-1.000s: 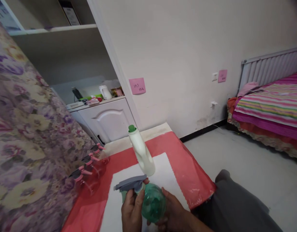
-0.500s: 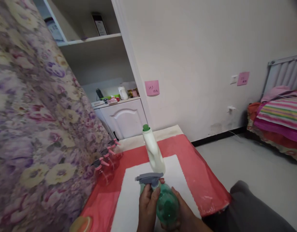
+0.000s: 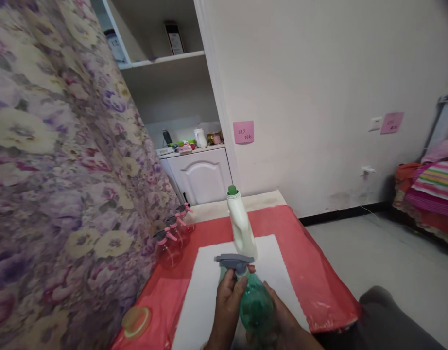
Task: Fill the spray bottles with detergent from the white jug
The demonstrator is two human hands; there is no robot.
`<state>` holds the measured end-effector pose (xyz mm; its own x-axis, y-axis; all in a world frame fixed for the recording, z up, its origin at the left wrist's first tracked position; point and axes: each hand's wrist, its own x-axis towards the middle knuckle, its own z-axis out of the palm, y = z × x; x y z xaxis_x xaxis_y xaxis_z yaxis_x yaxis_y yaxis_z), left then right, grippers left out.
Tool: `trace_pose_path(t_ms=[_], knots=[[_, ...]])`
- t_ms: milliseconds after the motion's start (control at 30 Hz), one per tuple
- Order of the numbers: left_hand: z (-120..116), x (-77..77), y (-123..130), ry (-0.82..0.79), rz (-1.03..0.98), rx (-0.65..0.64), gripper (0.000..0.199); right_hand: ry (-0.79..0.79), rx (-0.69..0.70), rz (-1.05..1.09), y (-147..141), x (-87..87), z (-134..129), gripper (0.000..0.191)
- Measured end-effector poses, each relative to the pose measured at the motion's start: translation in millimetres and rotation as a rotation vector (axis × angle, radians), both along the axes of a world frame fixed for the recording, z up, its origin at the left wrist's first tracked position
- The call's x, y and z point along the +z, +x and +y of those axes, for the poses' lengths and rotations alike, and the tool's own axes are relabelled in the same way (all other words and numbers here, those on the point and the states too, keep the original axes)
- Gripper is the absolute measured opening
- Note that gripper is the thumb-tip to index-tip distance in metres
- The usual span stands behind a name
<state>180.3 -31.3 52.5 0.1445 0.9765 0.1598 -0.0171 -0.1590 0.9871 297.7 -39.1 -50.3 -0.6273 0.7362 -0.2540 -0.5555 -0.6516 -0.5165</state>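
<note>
Both of your hands close around a green spray bottle (image 3: 256, 304), held low and centrally over the near part of a white sheet (image 3: 205, 287). Your left hand (image 3: 227, 296) grips the neck, thumb just below the grey spray head (image 3: 234, 261); your right hand (image 3: 282, 316) cups the rounded body from the right, its lower fingers partly hidden. Whether the base touches the sheet cannot be told.

The long axis of the held bottle runs obliquely: the head lies up and to the left, farther from you, the body down and to the right, nearer to you. The nozzle points left, across your front. Thus your left hand is the nearer to the head, your right hand to the body.

Directly beyond the head, a white bottle (image 3: 242, 231) with a green top (image 3: 232, 190) stands on the sheet, apart from your fingers; its lower end is partly masked by the grey head. The sheet lies on the red-covered tabletop (image 3: 318, 272). Along its left side, beside the floral curtain (image 3: 100, 194), stand three clear bottles with pink triggers (image 3: 169, 250); a round, shallow object (image 3: 136, 321) rests nearer you at the left edge.
</note>
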Motion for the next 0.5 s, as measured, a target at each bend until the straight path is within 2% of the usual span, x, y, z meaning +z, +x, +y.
trace_pose_path(t_ms=[100, 200, 333, 400, 500], knots=[[3.9, 3.4, -3.7, 0.021, 0.049, -0.004, 0.041, 0.101, -0.113, -0.233, 5.5, -1.0, 4.2, 0.077], [10.8, 3.2, -4.7, 0.101, 0.141, 0.0, 0.037, 0.367, -0.367, -0.642, 18.8, -6.8, 11.1, 0.071], [23.5, -2.8, -3.5, 0.151, 0.202, -0.002, 0.034, 0.701, -0.648, -0.995, 36.6, -29.9, 16.4, 0.042], [28.6, -8.6, -3.1, 0.144, 0.211, 0.003, 0.033, 0.891, -0.7, -1.241, 38.4, -45.2, 16.7, 0.038], [31.8, -19.9, -4.7, 0.109, 0.239, 0.025, 0.031, 1.016, -0.608, -1.505, 33.9, -64.4, 16.3, 0.047]])
